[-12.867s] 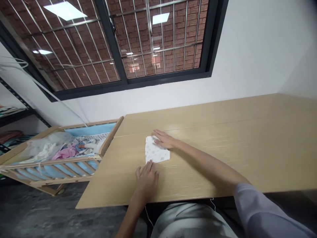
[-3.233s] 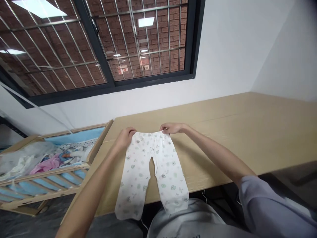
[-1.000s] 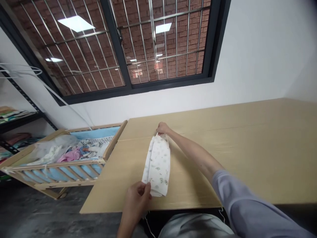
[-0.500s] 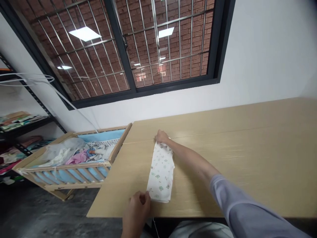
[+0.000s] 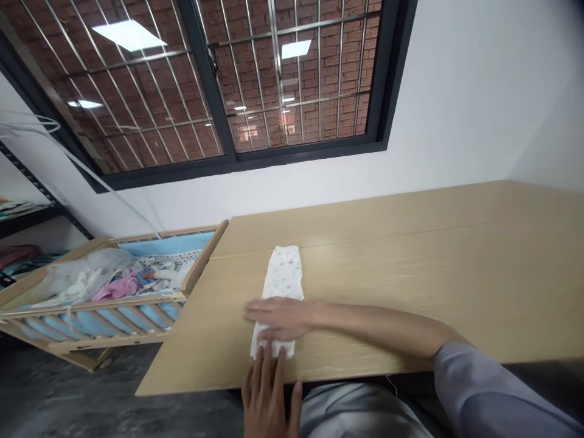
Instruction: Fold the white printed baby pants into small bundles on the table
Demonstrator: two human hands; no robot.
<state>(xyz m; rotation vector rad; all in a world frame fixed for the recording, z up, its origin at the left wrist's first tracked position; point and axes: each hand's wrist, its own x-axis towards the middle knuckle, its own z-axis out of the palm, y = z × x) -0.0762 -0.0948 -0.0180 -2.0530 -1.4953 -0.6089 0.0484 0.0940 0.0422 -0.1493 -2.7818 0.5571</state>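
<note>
Partly hidden garment (image 5: pixel 283 272), right hand (image 5: pixel 285 317) blurred

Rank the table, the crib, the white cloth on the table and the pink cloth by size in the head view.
Table, largest
Crib
White cloth, partly hidden by the right hand
Pink cloth, smallest

You see: white pants (image 5: pixel 283 274), small scattered grey print; tabletop (image 5: pixel 410 261), plain tan; crib lining (image 5: pixel 168 244), light blue; your sleeve (image 5: pixel 474 383), lavender-grey.
</note>
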